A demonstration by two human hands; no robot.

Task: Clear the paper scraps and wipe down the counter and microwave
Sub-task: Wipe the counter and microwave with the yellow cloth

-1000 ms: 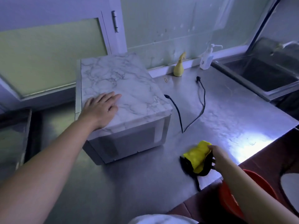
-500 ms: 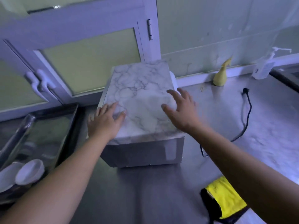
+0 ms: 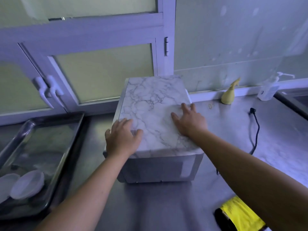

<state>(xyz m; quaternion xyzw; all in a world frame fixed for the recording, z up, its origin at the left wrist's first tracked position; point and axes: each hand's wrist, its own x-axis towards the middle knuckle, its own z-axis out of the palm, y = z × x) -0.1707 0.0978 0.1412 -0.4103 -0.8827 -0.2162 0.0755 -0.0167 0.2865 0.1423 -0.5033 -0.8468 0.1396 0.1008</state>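
Here, left hand (image 3: 122,137), right hand (image 3: 190,121), flat atop microwave (image 3: 153,100)

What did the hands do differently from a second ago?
The right hand let go of the yellow cloth, which now lies on the counter, and moved forward onto the top of the microwave, resting flat there. The left hand stayed flat on the microwave's left side. The black cord and yellow spray bottle appear not to have moved.

Brushed steel counter (image 3: 208,189) – dull sheen, marble-patterned microwave (image 3: 155,114) top, yellow cloth (image 3: 240,214)
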